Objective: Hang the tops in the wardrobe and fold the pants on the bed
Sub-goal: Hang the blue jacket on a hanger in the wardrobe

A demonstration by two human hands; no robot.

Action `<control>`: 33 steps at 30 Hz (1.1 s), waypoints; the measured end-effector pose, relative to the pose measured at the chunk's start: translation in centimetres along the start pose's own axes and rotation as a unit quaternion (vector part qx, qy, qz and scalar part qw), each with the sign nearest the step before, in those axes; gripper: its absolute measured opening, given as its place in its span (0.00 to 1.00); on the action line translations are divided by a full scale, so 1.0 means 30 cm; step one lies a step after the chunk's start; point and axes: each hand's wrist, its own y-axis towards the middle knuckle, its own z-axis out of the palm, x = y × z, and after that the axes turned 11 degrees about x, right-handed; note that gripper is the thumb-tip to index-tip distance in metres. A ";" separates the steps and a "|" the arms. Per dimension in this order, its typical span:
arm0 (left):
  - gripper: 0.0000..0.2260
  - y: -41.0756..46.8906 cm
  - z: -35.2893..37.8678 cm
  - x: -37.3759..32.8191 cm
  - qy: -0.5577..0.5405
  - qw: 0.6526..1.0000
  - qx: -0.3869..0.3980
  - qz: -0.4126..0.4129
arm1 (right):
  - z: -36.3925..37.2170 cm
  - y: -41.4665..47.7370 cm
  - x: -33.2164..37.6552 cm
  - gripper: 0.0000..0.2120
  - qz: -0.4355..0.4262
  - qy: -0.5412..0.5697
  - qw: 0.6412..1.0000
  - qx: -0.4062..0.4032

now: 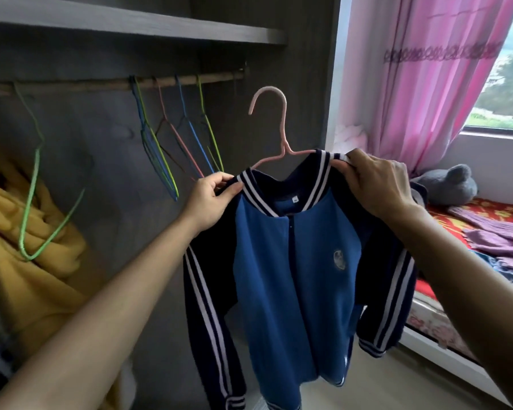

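Observation:
A blue jacket [296,276] with navy sleeves and white stripes hangs on a pink hanger [274,125] in front of the open wardrobe. My left hand [211,199] pinches the jacket's left collar and shoulder. My right hand [376,184] grips the right collar end over the hanger arm. The hanger's hook points up and left, below and right of the wooden rail [116,84]. Purple clothes [504,241] lie on the bed [444,324] at the right.
Several empty coloured hangers [172,134] hang on the rail, and a green one [33,179] hangs further left over a yellow garment [30,261]. A shelf [131,25] runs above. Pink curtains [412,84], a window and a grey plush toy [447,184] stand right.

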 end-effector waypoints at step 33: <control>0.15 -0.164 -0.463 0.078 0.262 0.926 -0.271 0.017 | -0.040 0.218 0.577 0.18 -0.048 0.253 0.943 0.211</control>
